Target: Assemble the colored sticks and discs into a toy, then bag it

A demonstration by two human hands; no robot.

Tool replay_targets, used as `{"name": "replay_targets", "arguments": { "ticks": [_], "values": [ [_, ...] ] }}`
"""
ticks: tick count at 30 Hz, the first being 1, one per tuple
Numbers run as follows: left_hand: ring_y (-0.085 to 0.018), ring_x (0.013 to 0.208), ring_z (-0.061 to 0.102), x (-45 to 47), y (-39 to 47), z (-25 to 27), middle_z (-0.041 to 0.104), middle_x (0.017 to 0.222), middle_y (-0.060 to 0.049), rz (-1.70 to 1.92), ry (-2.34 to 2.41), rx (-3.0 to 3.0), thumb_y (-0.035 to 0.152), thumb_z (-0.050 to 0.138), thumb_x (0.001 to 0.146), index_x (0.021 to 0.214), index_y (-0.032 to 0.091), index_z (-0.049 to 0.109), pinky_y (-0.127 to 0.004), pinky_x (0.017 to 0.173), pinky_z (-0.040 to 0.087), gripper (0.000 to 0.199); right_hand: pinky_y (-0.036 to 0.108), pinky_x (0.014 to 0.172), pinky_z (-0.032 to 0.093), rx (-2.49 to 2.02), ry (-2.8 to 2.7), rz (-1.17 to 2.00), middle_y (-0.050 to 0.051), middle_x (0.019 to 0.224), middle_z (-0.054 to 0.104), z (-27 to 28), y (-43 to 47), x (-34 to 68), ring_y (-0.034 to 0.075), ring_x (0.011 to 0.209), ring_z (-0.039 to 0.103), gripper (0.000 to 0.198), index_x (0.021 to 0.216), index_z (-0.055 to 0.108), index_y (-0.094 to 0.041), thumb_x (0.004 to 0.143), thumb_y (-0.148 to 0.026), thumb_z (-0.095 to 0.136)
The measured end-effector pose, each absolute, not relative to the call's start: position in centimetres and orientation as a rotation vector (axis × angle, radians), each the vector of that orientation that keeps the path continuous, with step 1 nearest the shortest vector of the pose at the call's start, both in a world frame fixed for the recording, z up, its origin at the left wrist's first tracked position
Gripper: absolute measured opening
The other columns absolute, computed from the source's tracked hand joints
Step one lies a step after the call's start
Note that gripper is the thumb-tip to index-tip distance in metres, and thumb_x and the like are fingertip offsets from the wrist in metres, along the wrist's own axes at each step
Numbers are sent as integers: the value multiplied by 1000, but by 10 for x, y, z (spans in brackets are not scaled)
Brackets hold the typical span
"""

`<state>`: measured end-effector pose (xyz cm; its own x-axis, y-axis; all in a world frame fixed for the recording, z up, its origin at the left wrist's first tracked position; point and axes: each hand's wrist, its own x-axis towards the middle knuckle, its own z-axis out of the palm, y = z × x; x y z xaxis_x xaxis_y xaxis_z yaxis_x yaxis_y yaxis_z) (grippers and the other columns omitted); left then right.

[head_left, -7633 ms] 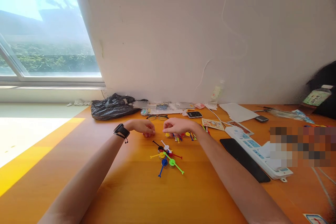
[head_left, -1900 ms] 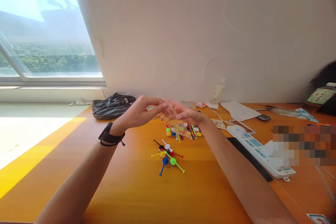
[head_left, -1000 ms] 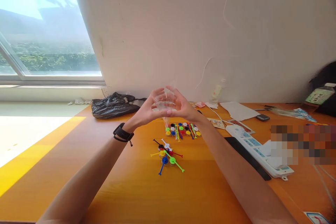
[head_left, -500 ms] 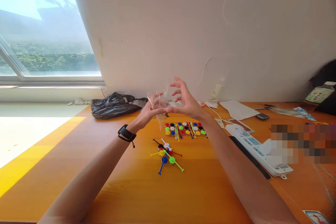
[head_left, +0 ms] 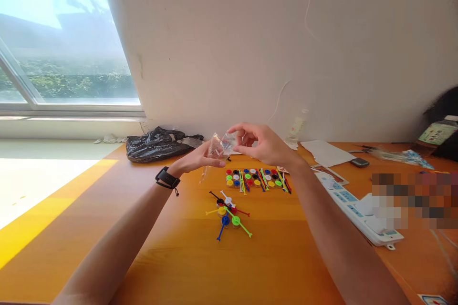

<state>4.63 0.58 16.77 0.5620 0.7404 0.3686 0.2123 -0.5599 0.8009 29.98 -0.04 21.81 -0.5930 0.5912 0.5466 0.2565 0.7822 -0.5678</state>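
A crumpled clear plastic bag (head_left: 216, 147) is held above the table between my two hands. My left hand (head_left: 195, 158), with a black watch on its wrist, grips it from the left side, thumb below. From the right, my right hand (head_left: 255, 143) has its fingers curled and the fingertips closed at the bag's edge. Beneath them on the table stand rows of small clear pots with coloured lids (head_left: 246, 177), with bundles of coloured plastic sticks (head_left: 263, 178) lying across them. Nearer to me, a cluster of similar pots (head_left: 225, 209) has coloured sticks fanning outward on top.
A black plastic bag (head_left: 159, 145) lies at the back left, by the window (head_left: 71, 47). To the right are a white power strip (head_left: 354, 207), a sheet of paper (head_left: 326, 152) and a small dark object (head_left: 359, 162). Bottles (head_left: 297, 126) stand near the wall.
My right hand has gone from spread fingers to a curled grip at the bag and has come lower. My left hand has tilted, and the bag now bunches between both hands.
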Motion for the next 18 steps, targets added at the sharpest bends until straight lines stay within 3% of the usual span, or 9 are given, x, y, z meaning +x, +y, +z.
{"name": "replay_targets", "arguments": {
  "ticks": [3,6,9,15,18],
  "values": [
    [-30,128,59,46,10,164,61,139,-11,918,735,1895,42,78,86,150,27,48,-45,105,50,72,31,62,47,-689,-2150,478,2,82,66,219,-1,300,16,71,60,15,100,74,-23,92,-36,72],
    [-33,144,48,46,13,162,47,159,-12,949,702,1802,40,80,84,160,34,33,-48,113,46,90,29,56,45,-738,-2085,452,2,80,67,222,-2,302,15,65,58,16,90,71,-23,93,-39,71],
    [-37,142,50,48,10,165,49,158,-13,913,692,1818,34,84,79,161,36,33,-51,109,49,96,27,49,40,-724,-2074,498,1,71,63,224,-1,308,13,58,55,22,90,72,-23,91,-45,74],
    [-35,137,53,47,2,173,60,145,-9,879,644,1853,25,77,79,153,33,49,-45,103,54,79,26,44,36,-742,-2109,569,-1,61,60,226,-1,318,14,53,56,27,95,77,-24,88,-50,78],
    [-35,133,56,48,1,171,61,140,-11,870,674,1847,28,79,80,156,34,42,-46,102,53,85,26,44,39,-751,-2101,571,1,64,64,227,-3,316,15,55,60,24,94,77,-23,89,-47,77]
  ]
}}
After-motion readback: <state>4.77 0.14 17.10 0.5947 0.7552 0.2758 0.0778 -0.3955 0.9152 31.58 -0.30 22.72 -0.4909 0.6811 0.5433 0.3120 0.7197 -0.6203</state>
